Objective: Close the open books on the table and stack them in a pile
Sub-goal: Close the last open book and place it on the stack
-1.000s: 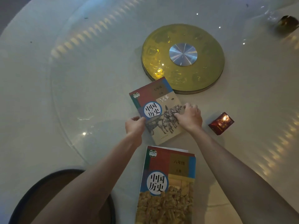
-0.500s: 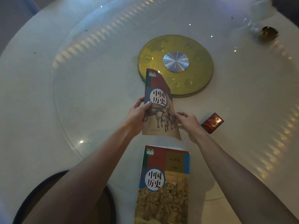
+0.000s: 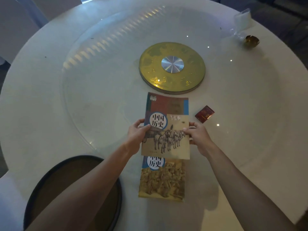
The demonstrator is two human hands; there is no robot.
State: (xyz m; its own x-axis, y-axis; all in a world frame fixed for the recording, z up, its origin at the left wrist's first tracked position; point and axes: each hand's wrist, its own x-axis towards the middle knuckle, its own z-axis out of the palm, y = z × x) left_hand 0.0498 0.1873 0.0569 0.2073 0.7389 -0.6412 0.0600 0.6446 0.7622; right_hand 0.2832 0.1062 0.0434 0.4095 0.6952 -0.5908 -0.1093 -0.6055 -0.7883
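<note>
Both hands hold one closed paperback textbook with a horse-and-chariot picture on its cover (image 3: 166, 125), gripping it by its long edges. The left hand (image 3: 135, 136) clasps the left edge with the thumb laid on the cover just below the white circle of characters, fingers curled behind. The right hand (image 3: 197, 136) clasps the right edge, its thumb on the cover near the horses. The book faces up, cover level with the view, and its near edge overlaps the far part of a second closed textbook with a yellow-brown cover of clay figures (image 3: 162, 180), which lies flat on the round white desk (image 3: 41, 100) close to the person. Whether the held book touches the lower one cannot be told; only the lower book's near part and part of its own white title circle show. Beyond the held book sits a round golden disc with a silver metal hub (image 3: 172, 68), under a clear glass turntable (image 3: 93, 52). A small dark red packet (image 3: 204, 113) lies on the desk just right of the held book, apart from it. A dark round-rimmed stool seat (image 3: 66, 185) shows under the left forearm, and a small golden ornament (image 3: 251, 41) sits at the far right rim.
</note>
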